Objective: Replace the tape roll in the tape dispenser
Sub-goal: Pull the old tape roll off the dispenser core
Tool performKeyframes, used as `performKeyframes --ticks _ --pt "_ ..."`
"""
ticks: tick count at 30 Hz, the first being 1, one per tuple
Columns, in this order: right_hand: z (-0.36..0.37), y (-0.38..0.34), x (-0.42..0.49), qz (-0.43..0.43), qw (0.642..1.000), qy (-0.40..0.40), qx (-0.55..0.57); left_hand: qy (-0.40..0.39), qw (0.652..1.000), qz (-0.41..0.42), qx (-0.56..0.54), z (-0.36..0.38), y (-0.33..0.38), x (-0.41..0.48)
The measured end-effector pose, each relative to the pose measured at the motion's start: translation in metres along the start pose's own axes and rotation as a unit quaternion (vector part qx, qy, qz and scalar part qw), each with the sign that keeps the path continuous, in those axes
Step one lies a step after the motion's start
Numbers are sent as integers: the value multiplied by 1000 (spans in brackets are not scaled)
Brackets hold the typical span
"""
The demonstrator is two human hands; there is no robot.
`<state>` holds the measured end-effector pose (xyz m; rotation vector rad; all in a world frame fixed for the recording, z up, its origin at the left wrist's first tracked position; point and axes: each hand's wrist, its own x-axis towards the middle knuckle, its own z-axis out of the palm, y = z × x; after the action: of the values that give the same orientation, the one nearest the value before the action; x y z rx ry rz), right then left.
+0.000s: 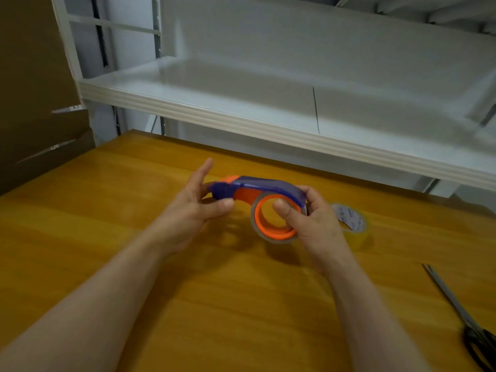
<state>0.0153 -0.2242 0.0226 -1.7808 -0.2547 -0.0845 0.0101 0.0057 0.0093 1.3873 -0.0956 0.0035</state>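
Both bare forearms reach forward, converging. The left hand [193, 202] pinches with thumb and fingers [205, 167] (index extended upward). The right hand [311, 221] curls closed, thumb pressing inward.

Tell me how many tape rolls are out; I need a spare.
2: a nearly spent roll on the dispenser held in both hands, and a fuller roll on the table behind the right hand.

wooden table [188, 304] | on it: tape roll [354, 226], scissors [461, 315]
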Motion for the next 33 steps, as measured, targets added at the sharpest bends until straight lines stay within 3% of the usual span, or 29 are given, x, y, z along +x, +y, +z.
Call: performKeyframes --ticks 3,5,9,16,20,25,33 --pt "15 1 -1 95 987 49 118 44 992 -33 -113 17 -2 1" --pt "21 4 -2 124 977 82 151 38 989 -68 -126 35 -6 -4" --pt "29 10 -5 131 972 100 169 13 997 -73 -24 54 -19 -12" --pt "14 5 -6 135 984 10 115 32 991 -22 128 54 -19 -13" --pt "11 4 -8 109 990 30 87 26 980 -6 198 49 -22 -10" --pt "6 4 -5 98 981 89 138 3 972 20 235 46 -24 -9" --pt "9 11 -7 110 982 10 154 -42 953 27 298 42 -20 -12"
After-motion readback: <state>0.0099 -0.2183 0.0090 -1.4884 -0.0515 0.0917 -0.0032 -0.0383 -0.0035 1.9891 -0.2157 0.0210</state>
